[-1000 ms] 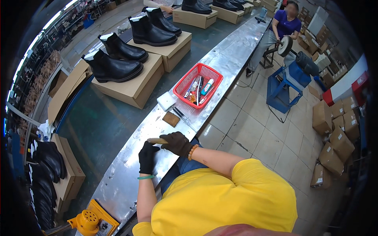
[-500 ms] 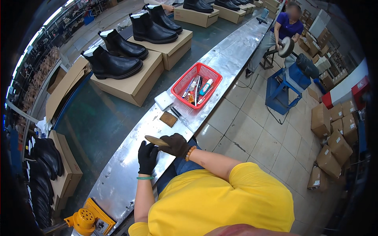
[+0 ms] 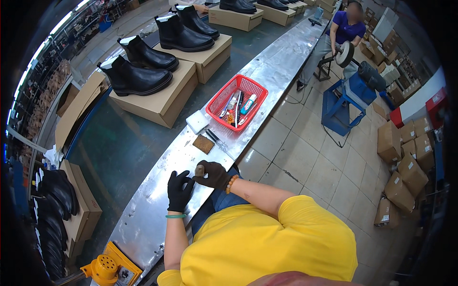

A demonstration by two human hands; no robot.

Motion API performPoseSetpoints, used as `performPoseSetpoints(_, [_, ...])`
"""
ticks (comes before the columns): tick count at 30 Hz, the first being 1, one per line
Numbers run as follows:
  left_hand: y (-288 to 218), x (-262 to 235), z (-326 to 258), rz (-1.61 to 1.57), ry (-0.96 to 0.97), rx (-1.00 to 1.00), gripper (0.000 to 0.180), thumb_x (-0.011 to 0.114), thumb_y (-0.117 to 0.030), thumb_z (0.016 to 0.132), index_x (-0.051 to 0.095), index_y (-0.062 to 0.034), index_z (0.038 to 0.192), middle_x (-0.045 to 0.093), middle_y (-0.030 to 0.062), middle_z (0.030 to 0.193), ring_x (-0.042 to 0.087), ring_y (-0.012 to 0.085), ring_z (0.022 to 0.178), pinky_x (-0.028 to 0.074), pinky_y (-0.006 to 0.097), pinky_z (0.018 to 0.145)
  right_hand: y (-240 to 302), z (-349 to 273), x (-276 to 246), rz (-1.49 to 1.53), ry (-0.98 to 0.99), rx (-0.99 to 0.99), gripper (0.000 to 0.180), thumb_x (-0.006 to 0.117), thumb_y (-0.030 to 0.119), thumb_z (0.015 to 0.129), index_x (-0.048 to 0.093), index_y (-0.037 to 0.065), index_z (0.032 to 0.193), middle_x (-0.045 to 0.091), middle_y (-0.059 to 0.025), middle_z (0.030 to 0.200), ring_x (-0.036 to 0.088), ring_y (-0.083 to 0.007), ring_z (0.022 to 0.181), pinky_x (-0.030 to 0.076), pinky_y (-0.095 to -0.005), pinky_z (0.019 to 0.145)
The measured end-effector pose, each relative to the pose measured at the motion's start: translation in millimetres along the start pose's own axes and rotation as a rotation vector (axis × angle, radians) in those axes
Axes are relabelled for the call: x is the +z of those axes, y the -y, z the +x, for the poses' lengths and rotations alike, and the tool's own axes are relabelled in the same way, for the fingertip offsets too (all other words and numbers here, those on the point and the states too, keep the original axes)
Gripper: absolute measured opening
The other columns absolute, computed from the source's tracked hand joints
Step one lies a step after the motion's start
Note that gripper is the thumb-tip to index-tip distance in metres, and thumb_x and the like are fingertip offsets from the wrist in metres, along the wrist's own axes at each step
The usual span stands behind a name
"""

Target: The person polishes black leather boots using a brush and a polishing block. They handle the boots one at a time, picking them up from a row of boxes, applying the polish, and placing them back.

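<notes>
My left hand (image 3: 180, 191), in a black glove with a green bangle at the wrist, is held over the metal bench with fingers apart and nothing in it. Close to its right, my right hand (image 3: 214, 176) in a dark brown glove is closed around a tan, smooth, rounded piece (image 3: 199, 170). Only a short end of that piece shows; its kind cannot be made out. Ahead on the bench lie a brown rough-surfaced pad (image 3: 203, 144), black-handled tools (image 3: 213, 135) and a white block (image 3: 197, 122). Past them stands a red plastic basket (image 3: 213, 106) holding tubes and pens.
Black ankle boots (image 3: 136, 78) stand on cardboard boxes (image 3: 167, 97) along the green belt (image 3: 112, 164). A yellow device (image 3: 106, 268) sits at the bench's near left end. At the far right a person (image 3: 347, 28) is beside a wheel machine (image 3: 350, 102). Cartons (image 3: 412, 169) are stacked right.
My right hand has turned the tan piece: its long flat side showed before, and now just its end does. My left hand stays nearly in place, its fingers slightly more spread.
</notes>
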State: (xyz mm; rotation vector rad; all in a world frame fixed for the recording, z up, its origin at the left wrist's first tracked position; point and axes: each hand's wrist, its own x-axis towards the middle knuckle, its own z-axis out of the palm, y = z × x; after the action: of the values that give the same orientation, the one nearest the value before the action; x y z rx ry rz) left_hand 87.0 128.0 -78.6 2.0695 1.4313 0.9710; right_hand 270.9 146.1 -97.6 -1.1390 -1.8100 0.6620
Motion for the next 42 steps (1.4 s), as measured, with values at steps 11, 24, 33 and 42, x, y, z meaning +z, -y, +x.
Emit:
performPoseSetpoints(11, [7, 2, 1, 0.03, 0.005, 0.091, 0.027, 0.067, -0.01, 0.077, 0.067, -0.0094, 0.104, 0.067, 0.0067, 0.078, 0.062, 0.0269, 0.079, 0.035, 0.05, 0.103, 9, 1, 11, -0.097, -0.032, -0.04, 0.041, 0.067, 0.021, 0.072, 0.055, 0.011, 0.11, 0.061, -0.0118, 0.082, 0.061, -0.0351, 0.067, 0.05, -0.0443, 0.06])
performPoseSetpoints(24, [14, 9, -2, -0.014, -0.046, 0.091, 0.02, 0.067, -0.015, 0.078, 0.067, -0.0085, 0.096, 0.068, 0.0107, 0.088, 0.062, 0.0309, 0.087, 0.036, 0.048, 0.103, 3, 2, 11, -0.04, 0.049, -0.147, 0.029, 0.064, 0.017, 0.074, 0.06, 0.015, 0.103, 0.065, -0.0096, 0.081, 0.062, -0.0303, 0.077, 0.047, -0.0422, 0.073])
performPoseSetpoints(33, [0, 0, 4, -0.029, 0.015, -0.019, 0.027, 0.066, -0.017, 0.075, 0.067, -0.009, 0.101, 0.065, 0.0101, 0.107, 0.057, 0.0337, 0.104, 0.034, 0.047, 0.104, -8, -1, 21, -0.149, 0.08, -0.141, 0.031, 0.069, 0.02, 0.073, 0.061, 0.015, 0.102, 0.066, -0.0075, 0.084, 0.064, -0.0276, 0.078, 0.048, -0.0399, 0.073])
performPoseSetpoints(42, [14, 12, -3, 0.324, 0.021, 0.104, 0.032, 0.064, -0.024, 0.073, 0.067, -0.0123, 0.104, 0.06, 0.0065, 0.121, 0.046, 0.0328, 0.122, 0.02, 0.054, 0.11, -8, 0, 24, -0.105, 0.042, -0.189, 0.029, 0.068, 0.024, 0.072, 0.061, 0.016, 0.098, 0.064, -0.011, 0.079, 0.063, -0.0318, 0.074, 0.049, -0.0432, 0.068])
